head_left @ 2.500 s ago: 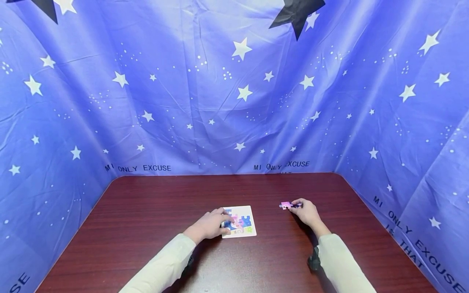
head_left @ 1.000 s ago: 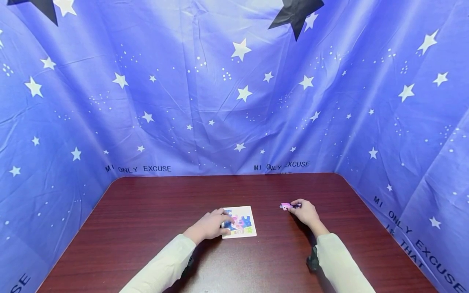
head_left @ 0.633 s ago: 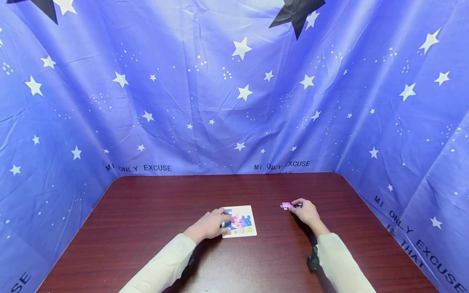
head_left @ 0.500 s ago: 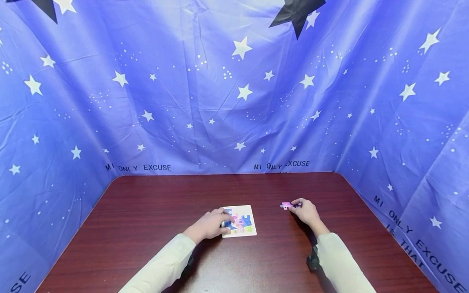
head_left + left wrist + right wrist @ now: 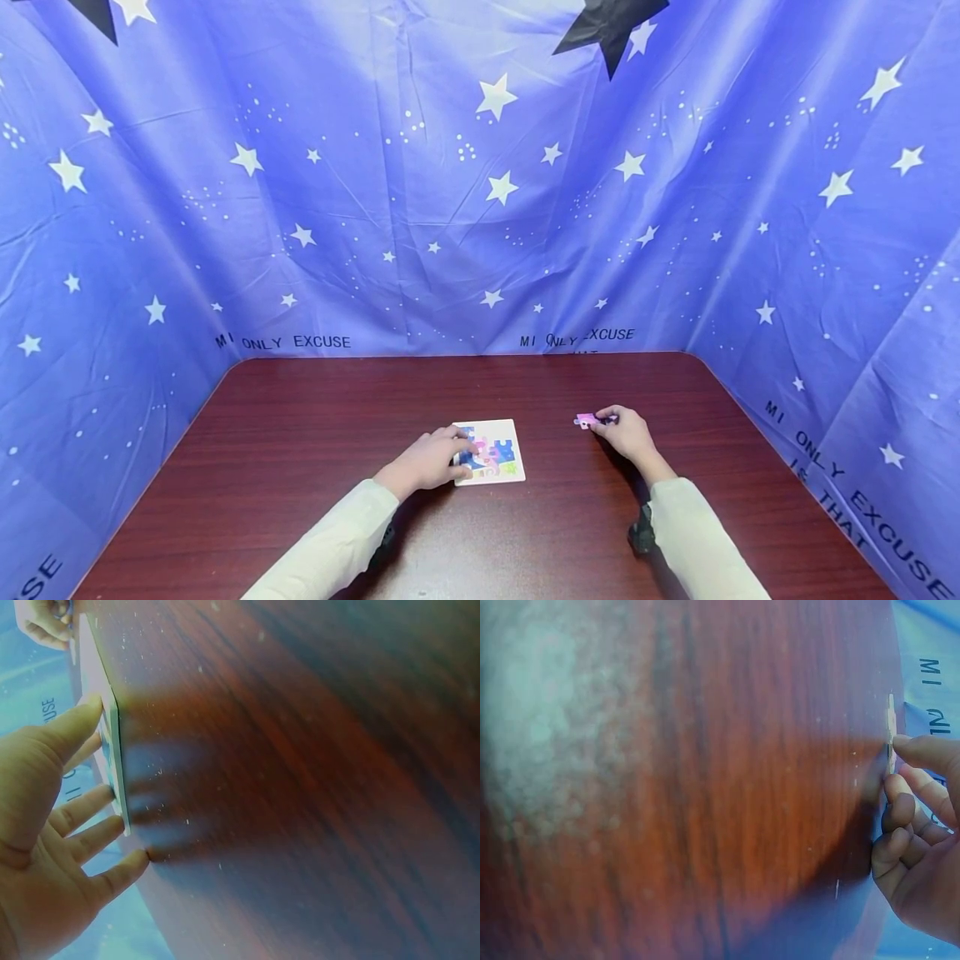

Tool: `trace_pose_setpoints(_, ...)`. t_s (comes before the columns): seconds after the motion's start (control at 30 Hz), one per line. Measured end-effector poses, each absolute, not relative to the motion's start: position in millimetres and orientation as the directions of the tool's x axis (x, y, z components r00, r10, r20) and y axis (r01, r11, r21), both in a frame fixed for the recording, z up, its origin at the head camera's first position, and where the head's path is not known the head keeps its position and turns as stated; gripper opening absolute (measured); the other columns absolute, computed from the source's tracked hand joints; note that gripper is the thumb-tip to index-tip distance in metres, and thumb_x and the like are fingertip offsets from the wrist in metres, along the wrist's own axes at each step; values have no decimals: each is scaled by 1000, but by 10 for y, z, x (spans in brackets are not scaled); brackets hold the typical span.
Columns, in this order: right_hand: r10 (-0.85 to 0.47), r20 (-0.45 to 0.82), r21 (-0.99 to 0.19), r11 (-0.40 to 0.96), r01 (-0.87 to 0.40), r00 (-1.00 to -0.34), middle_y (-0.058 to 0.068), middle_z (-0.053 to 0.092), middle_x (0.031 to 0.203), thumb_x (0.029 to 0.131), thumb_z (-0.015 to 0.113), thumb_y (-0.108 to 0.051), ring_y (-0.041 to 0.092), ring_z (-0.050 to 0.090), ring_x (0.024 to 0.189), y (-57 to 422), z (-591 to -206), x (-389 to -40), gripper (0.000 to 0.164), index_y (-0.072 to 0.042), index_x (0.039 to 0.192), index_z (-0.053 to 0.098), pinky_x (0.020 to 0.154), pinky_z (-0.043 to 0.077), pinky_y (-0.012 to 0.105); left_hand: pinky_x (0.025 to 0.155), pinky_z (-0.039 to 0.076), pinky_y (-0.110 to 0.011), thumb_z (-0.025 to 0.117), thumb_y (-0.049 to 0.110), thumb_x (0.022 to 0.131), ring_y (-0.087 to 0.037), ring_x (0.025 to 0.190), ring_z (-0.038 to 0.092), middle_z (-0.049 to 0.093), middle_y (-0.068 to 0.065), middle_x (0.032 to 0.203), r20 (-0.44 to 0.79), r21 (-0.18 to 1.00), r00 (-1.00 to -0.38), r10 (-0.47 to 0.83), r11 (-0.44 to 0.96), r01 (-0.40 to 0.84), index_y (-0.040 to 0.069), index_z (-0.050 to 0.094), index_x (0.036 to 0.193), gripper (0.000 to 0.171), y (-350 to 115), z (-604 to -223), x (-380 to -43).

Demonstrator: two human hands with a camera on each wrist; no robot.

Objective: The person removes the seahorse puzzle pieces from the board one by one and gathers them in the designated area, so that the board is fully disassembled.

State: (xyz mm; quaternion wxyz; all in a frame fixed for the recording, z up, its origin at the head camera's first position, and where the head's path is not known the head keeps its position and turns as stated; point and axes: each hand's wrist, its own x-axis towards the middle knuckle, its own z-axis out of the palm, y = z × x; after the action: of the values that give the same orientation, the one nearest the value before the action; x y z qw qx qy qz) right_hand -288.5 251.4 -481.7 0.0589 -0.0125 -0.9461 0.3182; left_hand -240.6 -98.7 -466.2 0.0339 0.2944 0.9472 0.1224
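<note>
A small puzzle board with a white frame and a partly filled pink, blue and green picture lies flat on the table. My left hand rests on its left side, fingers spread, thumb and fingertips touching the board. The left wrist view shows the thumb on the board's near edge and the little finger on the wood. To the right of the board, my right hand pinches a pink puzzle piece between thumb and fingers. In the right wrist view the piece appears edge-on, close to the tabletop.
The dark red wooden table has rounded far corners. A blue curtain printed with stars and lettering hangs behind it and along both sides. Dark wrist devices show under both sleeves.
Both hands stay almost in place. The pink piece in my right hand has shifted very slightly since the earliest frame; the board has not visibly moved.
</note>
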Motion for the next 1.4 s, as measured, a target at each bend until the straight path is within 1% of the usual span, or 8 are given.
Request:
trace_pose_setpoints(0.3,63,121,-627,778,-27,-991,6,58,74,81,69,-19,17,50,69,2464,-4790,-2871,26,1,97,68,65,38,28,97,40,-48,62,35,88,-29,124,48,54,-7,131,8,242,-826,563,801,548,20,62,121,37,-998,-4660,-2386)
trace_pose_setpoints(0.43,53,139,-648,760,-50,-989,6,58,72,81,69,-19,14,49,66,2418,-4780,-2863,25,1,96,68,62,38,26,95,41,-48,62,35,88,-28,122,50,54,-7,131,17,241,-830,557,804,544,20,62,120,36,-1002,-4672,-2370)
trace_pose_setpoints(0.6,33,147,-675,734,-76,-989,4,63,72,83,69,-18,7,50,61,2336,-4777,-2868,23,0,98,68,58,40,23,92,42,-47,63,36,87,-27,117,53,55,-6,128,41,244,-833,551,803,543,20,64,118,35,-1018,-4690,-2352)
trace_pose_setpoints(0.7,11,140,-696,712,-91,-990,5,65,72,83,68,-17,7,52,56,2268,-4752,-2855,23,0,99,67,57,42,24,91,42,-46,64,36,86,-26,114,54,56,-5,126,53,253,-834,550,800,544,20,64,118,36,-1034,-4683,-2341)
trace_pose_setpoints(0.9,-32,161,-685,716,-135,-986,3,63,74,82,68,-19,5,50,55,2100,-4680,-2832,24,-3,99,67,58,42,23,91,42,-46,64,38,85,-25,114,53,56,-5,124,54,263,-838,544,801,537,20,63,120,39,-1070,-4661,-2320)
trace_pose_setpoints(1.07,-78,148,-711,685,-161,-986,4,61,73,82,68,-18,7,50,52,1956,-4630,-2820,25,-2,101,66,54,44,24,90,43,-46,64,40,85,-24,113,53,56,-5,122,46,247,-844,535,812,528,20,63,120,40,-1097,-4689,-2321)
trace_pose_setpoints(1.23,-89,141,-701,694,-162,-986,3,63,74,82,69,-19,9,53,58,1821,-4597,-2786,24,-5,101,66,63,45,27,89,42,-46,64,42,85,-24,114,53,56,-4,123,36,241,-848,529,819,521,20,61,121,42,-1118,-4714,-2312)
trace_pose_setpoints(1.4,-104,121,-711,685,-160,-987,2,63,75,82,70,-19,12,56,55,1692,-4592,-2750,23,-7,101,66,63,46,27,89,42,-46,64,41,85,-24,114,53,55,-4,123,32,255,-852,522,820,512,20,62,120,41,-1129,-4706,-2290)
